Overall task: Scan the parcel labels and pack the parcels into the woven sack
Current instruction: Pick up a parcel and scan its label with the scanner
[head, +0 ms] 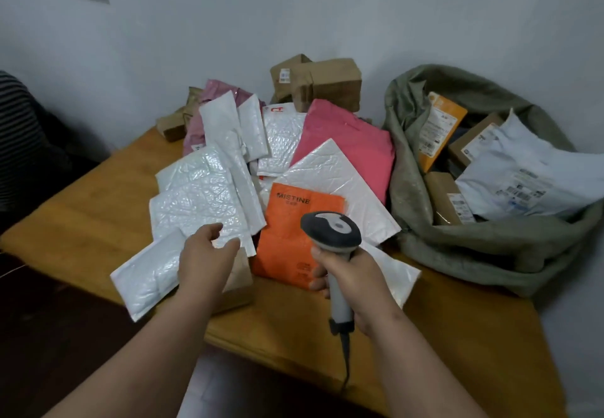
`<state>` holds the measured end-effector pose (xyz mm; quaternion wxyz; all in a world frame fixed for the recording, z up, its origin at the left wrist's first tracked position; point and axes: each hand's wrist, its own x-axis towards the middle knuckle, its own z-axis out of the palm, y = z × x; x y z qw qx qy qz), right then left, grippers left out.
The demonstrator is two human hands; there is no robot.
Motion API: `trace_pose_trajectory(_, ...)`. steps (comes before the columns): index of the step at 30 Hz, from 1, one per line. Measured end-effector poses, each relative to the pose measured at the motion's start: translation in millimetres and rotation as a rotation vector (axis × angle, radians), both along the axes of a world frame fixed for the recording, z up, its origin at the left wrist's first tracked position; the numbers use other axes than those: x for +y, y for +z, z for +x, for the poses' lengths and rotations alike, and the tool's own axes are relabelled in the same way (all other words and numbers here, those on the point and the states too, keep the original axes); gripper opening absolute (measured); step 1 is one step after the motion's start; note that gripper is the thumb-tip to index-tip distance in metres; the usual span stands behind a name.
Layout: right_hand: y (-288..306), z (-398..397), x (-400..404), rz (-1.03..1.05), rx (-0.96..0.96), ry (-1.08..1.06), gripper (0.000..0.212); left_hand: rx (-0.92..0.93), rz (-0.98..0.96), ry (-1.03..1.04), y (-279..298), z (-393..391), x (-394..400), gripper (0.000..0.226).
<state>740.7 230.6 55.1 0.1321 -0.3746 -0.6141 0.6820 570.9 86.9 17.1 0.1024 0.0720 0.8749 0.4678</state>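
I'm looking down on a wooden bench [98,195] set into the corner of pale grey walls [327,9]; a heap of parcels covers its middle: white bubble mailers [199,195], a pink poly bag [356,143], brown cardboard boxes [320,82] stacked at the back; an orange Mistine parcel [287,231] lies nearest me. On the right the green woven sack [490,247] sits open on the bench, already holding several parcels, a white poly bag [523,182] on top. My left hand [204,259] is over the near mailers; its fingers [228,244] are loosely curved, thumb and forefinger touching the edge of a white mailer; I cannot tell whether they are actually pinching it. My right hand [353,280] is wrapped round the handle of the grey scanner [331,231], fingers curled tight; the scanner's head hangs over the orange parcel, its cable [345,365] dropping towards me.
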Motion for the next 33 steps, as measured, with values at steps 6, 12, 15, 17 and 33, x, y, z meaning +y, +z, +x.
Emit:
trace_pose_trajectory(6,-18,-34,-53,-0.040,-0.083,0.037,0.023,-0.021,-0.645,-0.310,-46,-26,-60,0.109)
trace_pose_trajectory(12,-34,-56,-86,-0.051,-0.110,0.041,0.015,0.045,-0.749,-0.568,-77,-53,-69,0.118)
trace_pose_trajectory(15,-41,-58,-93,-0.043,-0.137,0.006,0.015,0.090,-0.783,-0.616,-81,-64,-64,0.113)
trace_pose_trajectory(17,-45,-55,-94,-0.050,-0.140,-0.029,0.012,0.144,-0.814,-0.636,-79,-69,-59,0.113)
trace_pose_trajectory(33,-13,-23,-58,-0.095,0.048,-0.202,0.026,-1.103,0.566,-0.210,-7,-24,-42,0.056)
